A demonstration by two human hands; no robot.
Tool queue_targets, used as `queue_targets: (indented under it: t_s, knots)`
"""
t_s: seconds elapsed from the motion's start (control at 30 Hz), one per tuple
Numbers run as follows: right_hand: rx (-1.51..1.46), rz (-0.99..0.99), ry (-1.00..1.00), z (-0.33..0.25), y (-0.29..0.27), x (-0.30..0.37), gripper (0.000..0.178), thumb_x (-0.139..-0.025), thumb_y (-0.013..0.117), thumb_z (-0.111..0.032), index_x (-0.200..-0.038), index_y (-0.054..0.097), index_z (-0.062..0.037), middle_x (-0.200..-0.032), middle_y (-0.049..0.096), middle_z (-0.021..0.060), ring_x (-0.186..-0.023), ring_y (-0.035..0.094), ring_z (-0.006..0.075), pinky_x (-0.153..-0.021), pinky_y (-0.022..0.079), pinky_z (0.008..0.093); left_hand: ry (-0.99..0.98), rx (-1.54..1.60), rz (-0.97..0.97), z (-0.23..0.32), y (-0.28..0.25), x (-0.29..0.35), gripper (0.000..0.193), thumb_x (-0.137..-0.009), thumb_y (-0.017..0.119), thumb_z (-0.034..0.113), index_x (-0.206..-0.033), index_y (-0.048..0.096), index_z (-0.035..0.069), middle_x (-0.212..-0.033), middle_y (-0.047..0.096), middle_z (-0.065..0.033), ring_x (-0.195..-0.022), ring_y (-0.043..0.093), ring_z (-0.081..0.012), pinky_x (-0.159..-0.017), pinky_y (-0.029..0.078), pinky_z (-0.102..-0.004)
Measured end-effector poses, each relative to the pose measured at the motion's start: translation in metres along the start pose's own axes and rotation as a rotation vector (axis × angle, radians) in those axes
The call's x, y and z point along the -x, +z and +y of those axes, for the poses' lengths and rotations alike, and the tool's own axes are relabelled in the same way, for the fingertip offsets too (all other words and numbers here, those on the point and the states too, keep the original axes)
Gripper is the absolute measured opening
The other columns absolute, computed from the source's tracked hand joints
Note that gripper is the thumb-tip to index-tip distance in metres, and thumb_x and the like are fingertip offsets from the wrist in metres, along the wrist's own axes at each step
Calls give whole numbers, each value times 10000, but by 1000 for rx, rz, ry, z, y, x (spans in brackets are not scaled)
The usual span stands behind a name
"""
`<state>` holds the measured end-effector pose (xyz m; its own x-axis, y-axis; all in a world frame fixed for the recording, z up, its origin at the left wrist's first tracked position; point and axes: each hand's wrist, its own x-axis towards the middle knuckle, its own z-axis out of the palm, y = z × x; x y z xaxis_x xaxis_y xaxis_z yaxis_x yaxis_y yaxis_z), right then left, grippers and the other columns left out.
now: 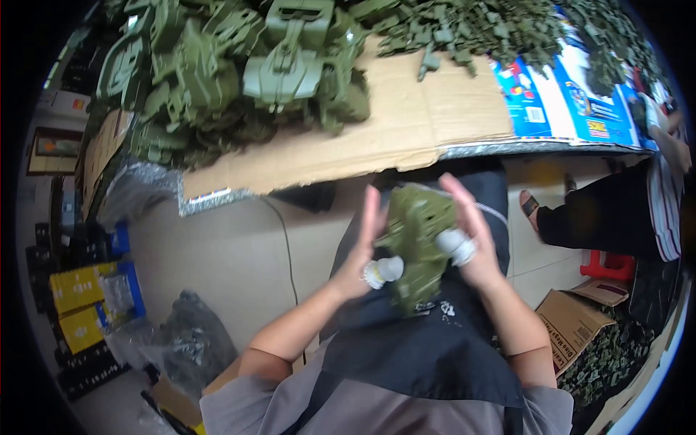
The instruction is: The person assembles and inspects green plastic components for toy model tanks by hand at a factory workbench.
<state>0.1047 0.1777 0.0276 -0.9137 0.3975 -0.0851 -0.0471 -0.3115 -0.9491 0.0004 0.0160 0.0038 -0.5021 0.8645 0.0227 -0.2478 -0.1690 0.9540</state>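
Note:
An olive-green moulded plastic part (416, 243), long and ridged, is between my two hands above my lap. My left hand (360, 254) is at its left side, fingers stretched upward and slightly blurred. My right hand (475, 243) presses along the right side, its fingers extended past the upper end. Both thumbs wear white coverings and lie against the part, so it is gripped between the hands. Just ahead is the table's cardboard cover (406, 109). Heaped on it at the left are large green plastic parts (283, 72) of a similar colour.
Many small green pieces (471, 32) are piled along the table's far right, near blue printed sheets (580, 101). A person (616, 210) stands at the right. Beside my right arm an open carton (580, 326) holds green pieces. Plastic bags (188, 333) and yellow boxes (78, 304) lie left.

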Motion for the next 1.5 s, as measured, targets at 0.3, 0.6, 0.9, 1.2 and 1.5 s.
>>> queue_targets:
  t_s: [0.3, 0.6, 0.9, 1.2, 1.5]
  knots:
    - [852, -399, -59, -25, -35, 27, 834, -638, 595, 51, -1387, 336, -210, -1012, 485, 146, -926, 539, 329, -800, 437, 396, -189, -719, -403, 6, 13, 0, 690, -812, 607, 313, -1409, 293, 167, -1046, 507, -164, -991, 551, -362, -854, 430, -370]
    - [583, -258, 167, 32, -82, 82, 645, -714, 713, -46, -1304, 468, -131, -1202, 445, 111, -1062, 488, 224, -867, 451, 290, -337, -508, -406, -1, -20, 26, 1053, -601, 821, 195, -1431, 184, 85, -1293, 417, -181, -1174, 464, -304, -983, 364, -359]
    - [716, 28, -182, -7, -68, 92, 573, -664, 685, -73, -1219, 562, -143, -1161, 546, 152, -1099, 496, 294, -928, 386, 365, 117, -759, -480, 15, -11, -6, 974, -638, 791, 208, -1420, 216, 124, -1362, 309, -219, -1244, 358, -378, -984, 361, -415]
    - [1066, 966, -504, -95, -323, -14, 540, -798, 647, -85, -1307, 470, -109, -1130, 555, 163, -968, 558, 252, -856, 420, 350, 848, -1435, 73, 186, -21, -79, 617, -752, 686, 351, -1296, 480, 146, -1266, 428, -182, -1209, 366, -394, -1002, 295, -512]
    - [1455, 1228, -279, -97, -294, -112, 911, -741, 650, -47, -1450, 101, -208, -1286, 370, 328, -1232, 326, 433, -1048, 241, 435, 457, -1988, 946, 333, -119, -237, 892, -700, 692, 427, -1427, 213, 233, -1088, 530, -210, -989, 552, -336, -871, 421, -446]
